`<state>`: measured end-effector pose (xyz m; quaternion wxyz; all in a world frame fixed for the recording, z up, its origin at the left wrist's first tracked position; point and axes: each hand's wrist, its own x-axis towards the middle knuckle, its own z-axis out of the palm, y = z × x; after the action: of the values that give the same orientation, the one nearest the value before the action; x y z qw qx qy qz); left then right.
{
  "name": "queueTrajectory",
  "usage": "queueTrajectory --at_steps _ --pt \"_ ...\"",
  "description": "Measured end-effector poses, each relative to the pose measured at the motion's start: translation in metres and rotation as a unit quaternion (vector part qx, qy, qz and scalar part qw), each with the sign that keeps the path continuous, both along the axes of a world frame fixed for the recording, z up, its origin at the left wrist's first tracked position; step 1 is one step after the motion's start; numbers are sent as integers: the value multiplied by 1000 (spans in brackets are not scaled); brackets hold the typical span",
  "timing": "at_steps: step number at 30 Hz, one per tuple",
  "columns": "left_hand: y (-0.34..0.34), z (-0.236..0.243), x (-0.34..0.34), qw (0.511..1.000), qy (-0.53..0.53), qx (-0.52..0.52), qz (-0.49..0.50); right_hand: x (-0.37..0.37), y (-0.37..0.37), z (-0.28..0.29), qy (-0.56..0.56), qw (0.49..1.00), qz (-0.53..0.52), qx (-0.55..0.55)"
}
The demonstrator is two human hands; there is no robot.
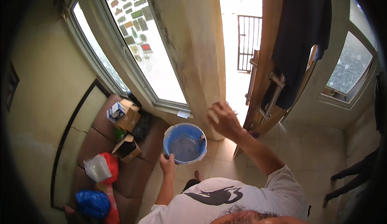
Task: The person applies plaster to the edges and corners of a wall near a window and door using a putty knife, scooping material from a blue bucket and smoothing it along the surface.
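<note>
A round blue bucket (pixel 166 140) with a pale rim hangs in front of me, tilted so its inside shows. My left hand (pixel 167 162) grips its near left rim, thumb over the edge. The bottom looks greyish; whether it holds water I cannot tell. A small dark and pale patch sits on the inner right wall. Raised to the right of the bucket, near the wall pillar (pixel 197 62), is my right hand (pixel 225 122). Its fingers are curled, and a pale patch shows between them; what it is I cannot make out.
An open wooden door (pixel 252 103) with metal handles and dark cloth stands at right. Left, a brown sofa (pixel 149 159) bears cardboard boxes (pixel 128 117), a red bag (pixel 111 165) and a blue bag (pixel 93 203). A tall window (pixel 161 70) lies ahead; tiled floor (pixel 227 163) lies below.
</note>
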<state>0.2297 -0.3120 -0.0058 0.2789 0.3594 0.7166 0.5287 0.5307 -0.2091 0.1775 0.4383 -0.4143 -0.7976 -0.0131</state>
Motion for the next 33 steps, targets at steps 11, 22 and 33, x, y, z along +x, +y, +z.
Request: queueTrajectory --at_steps 11,22,33 --pt "53 73 -2 983 143 99 -64 -57 -4 -61 -199 951 51 -231" --pt "88 90 -19 978 118 157 -72 -99 31 -62 -423 891 -29 -161" --pt "120 89 -3 972 197 126 -24 -57 64 -35 -234 921 83 -301"
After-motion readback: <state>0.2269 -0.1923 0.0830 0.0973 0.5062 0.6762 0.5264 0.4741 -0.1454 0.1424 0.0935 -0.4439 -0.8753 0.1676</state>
